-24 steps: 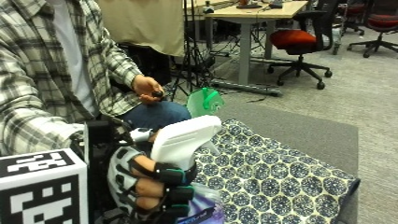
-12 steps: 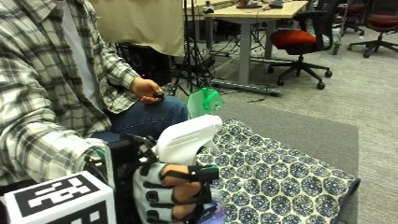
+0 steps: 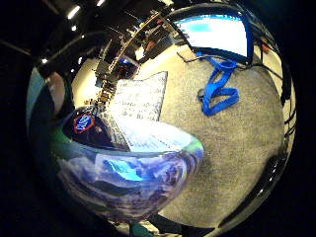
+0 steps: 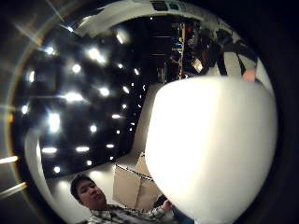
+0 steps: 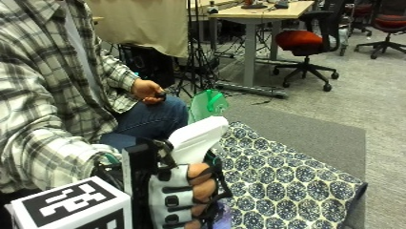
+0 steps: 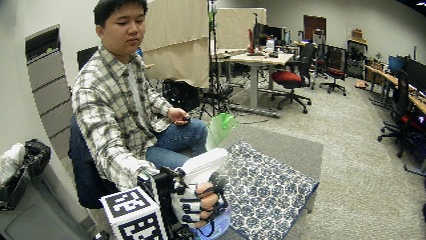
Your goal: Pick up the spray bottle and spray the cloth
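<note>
We see the gloved right hand (image 5: 187,198) raised at the near edge of the tabletop (image 5: 317,131), its fingers (image 5: 203,188) curled round the neck of the spray bottle (image 5: 193,138), which it holds above the near corner of the cloth (image 5: 285,181). The bottle's head is smooth white plastic with a rounded wedge shape, pointing out over the cloth; in the little-finger palm view its lower body (image 3: 128,173) appears clear and bulbous with a printed label, though we cannot read it. The cloth is a flat rectangle printed with a dense blue-and-white floral hexagon pattern; it lies on the grey, felt-like tabletop, one corner reaching the tabletop's far right edge. Bare grey surface remains beyond the cloth's far side. A translucent green object (image 5: 208,105) stands just beside the cloth's far left corner. The bare left hand (image 5: 149,90) rests on the person's knee, pinching something small and dark.
</note>
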Demonstrator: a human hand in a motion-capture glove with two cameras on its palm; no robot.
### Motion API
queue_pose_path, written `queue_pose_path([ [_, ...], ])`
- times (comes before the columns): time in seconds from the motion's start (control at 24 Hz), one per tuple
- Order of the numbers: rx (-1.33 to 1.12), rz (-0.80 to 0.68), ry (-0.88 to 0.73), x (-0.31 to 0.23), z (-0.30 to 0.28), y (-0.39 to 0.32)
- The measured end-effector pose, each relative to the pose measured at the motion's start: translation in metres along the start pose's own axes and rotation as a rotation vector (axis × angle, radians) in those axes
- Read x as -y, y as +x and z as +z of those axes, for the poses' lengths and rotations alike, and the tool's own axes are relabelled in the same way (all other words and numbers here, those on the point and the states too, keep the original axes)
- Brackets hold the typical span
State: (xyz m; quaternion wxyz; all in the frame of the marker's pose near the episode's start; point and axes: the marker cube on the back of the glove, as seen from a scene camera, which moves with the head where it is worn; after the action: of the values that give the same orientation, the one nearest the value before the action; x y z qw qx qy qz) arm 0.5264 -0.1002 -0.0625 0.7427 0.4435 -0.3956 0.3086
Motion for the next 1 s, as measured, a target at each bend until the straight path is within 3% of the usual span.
queue_pose_path([
  [1.0, -0.125, -0.061, 0.041, 0.008, -0.002, -0.023],
])
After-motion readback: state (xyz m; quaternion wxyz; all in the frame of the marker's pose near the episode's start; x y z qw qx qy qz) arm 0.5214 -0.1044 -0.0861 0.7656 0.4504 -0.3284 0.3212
